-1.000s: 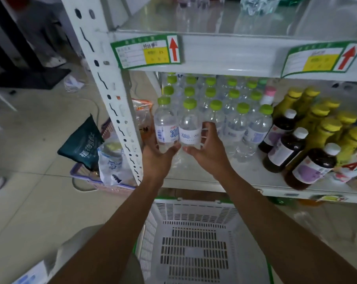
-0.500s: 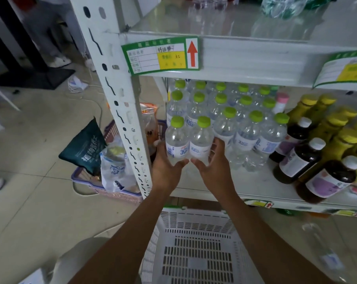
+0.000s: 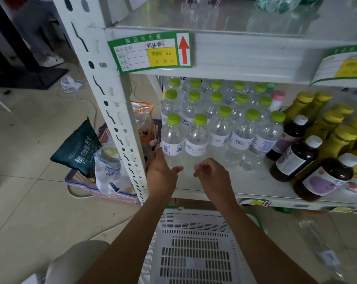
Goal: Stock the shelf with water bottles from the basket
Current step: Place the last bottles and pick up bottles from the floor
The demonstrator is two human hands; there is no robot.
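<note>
The white basket [image 3: 194, 224] sits low in the head view, below the shelf [image 3: 255, 183], its slatted floor in plain sight between the two forearms. On the floor to the left, a purple basket [image 3: 81, 181] holds a dark green pouch [image 3: 77, 148], a clear plastic bag [image 3: 108, 169] and an orange snack packet [image 3: 142, 117] at its far end.

The shelf carries the water bottles [image 3: 220, 111] in rows, all upright with green caps, packed close on its left part. The two front bottles [image 3: 185, 140] stand side by side at the near left corner, just beside the perforated upright [image 3: 114, 111]. To the right are dark bottles with white caps [image 3: 296, 158] and yellow-capped bottles [image 3: 337, 138], with one pink-capped bottle [image 3: 277, 99] behind the water. A green price tag [image 3: 151, 51] with a red arrow is stuck on the shelf edge above.

The left grip [image 3: 161, 173] is loose, thumb out, fingers near the base of the leftmost front bottle — contact cannot be told. The right grip [image 3: 212, 175] has its fingers loosely curled around nothing, a little short of the bottles.

Half a second ago each grip was wrapped round one of the two front bottles; now both have let go and drawn back towards the shelf's front edge, and the pair stands alone.
</note>
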